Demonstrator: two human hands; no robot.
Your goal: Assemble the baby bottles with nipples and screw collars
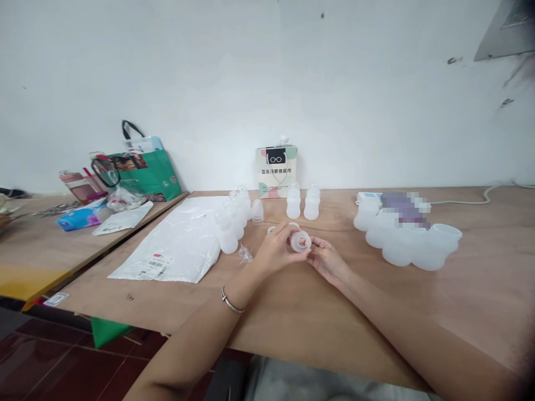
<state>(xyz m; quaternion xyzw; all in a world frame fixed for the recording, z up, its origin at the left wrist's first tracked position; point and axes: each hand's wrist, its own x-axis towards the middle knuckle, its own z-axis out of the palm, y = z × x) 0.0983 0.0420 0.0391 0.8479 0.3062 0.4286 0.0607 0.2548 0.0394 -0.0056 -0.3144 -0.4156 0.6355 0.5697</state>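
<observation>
My left hand is wrapped round a translucent baby bottle collar, whose round opening faces me. The fingers of my right hand pinch at the collar's right edge. Just behind my left hand, small pale ring-shaped parts show in part. Left of it lies a small clear plastic piece, too blurred to name. A clear bottle cap stands farther back, beside several capped frosted baby bottles in a row. Two more capped bottles stand upright behind my hands.
Several open frosted bottle bodies stand at the right, near a small white box. A white mailing bag lies flat at the left. A paper bag leans on the wall; a green bag and tissue pack occupy the left table.
</observation>
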